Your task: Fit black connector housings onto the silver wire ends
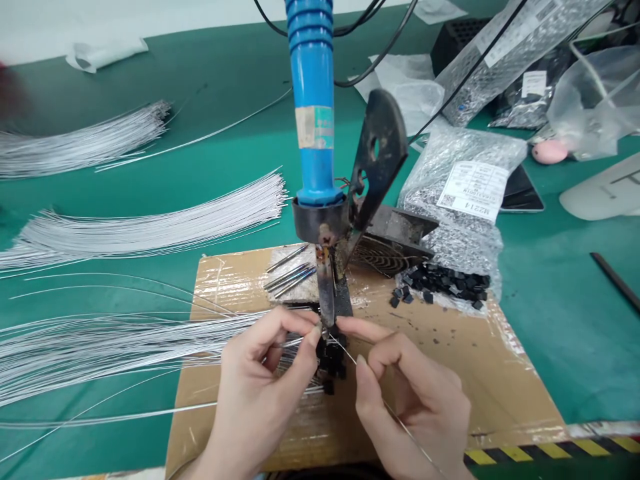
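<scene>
A soldering iron with a blue handle is fixed upright in a metal stand, its dark tip pointing down. Just left of the tip, my left hand pinches a small piece between thumb and forefinger; the fingertips hide most of it. To the right, my right hand has its fingers closed around a thin silvery solder wire, whose end reaches the tip. My right forefinger extends toward the tip. Beneath my fingers lie wires with black ends, partly covered by my left hand.
A cardboard sheet lies under the work on a green table. Bundles of white wires spread to the left. Small black pieces lie by a bubble-wrap bag, near a fan. Spare metal rods rest behind my left hand.
</scene>
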Tool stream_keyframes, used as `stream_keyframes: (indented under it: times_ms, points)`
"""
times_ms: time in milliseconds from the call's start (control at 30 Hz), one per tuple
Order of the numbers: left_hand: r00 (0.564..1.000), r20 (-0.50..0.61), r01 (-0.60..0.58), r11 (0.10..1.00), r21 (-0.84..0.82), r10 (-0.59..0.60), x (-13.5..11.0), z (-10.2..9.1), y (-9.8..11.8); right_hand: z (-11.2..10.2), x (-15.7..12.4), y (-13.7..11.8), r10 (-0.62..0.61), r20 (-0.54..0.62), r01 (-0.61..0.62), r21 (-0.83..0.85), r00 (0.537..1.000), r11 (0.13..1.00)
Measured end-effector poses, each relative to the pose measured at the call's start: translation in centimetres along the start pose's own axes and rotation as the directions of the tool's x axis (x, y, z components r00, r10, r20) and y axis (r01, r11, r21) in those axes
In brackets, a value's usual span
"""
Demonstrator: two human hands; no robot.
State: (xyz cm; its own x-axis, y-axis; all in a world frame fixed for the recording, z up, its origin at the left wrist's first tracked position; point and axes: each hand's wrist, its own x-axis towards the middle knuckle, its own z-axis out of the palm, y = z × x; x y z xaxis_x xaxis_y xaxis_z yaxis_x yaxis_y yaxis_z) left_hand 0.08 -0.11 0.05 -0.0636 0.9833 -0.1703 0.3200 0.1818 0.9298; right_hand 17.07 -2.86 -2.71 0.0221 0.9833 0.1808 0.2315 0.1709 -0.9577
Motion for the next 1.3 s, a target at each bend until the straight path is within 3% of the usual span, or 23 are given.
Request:
stream_keyframes:
  times_ms: [567, 1300]
  points:
    - [0.999, -0.03, -0.016, 1.0, 0.001, 0.016, -0.13, 0.03, 0.03, 0.42, -0.02, -0.43, 0.046, -0.05, -0.045, 0.024, 0.998, 0.999]
    - [0.999, -0.031, -0.024, 1.0, -0.003, 0.024, -0.14, 0.07, -0.3, 0.51, -0.24, -0.5, 0.011, -0.056, -0.013, -0.036, 0.998, 0.999]
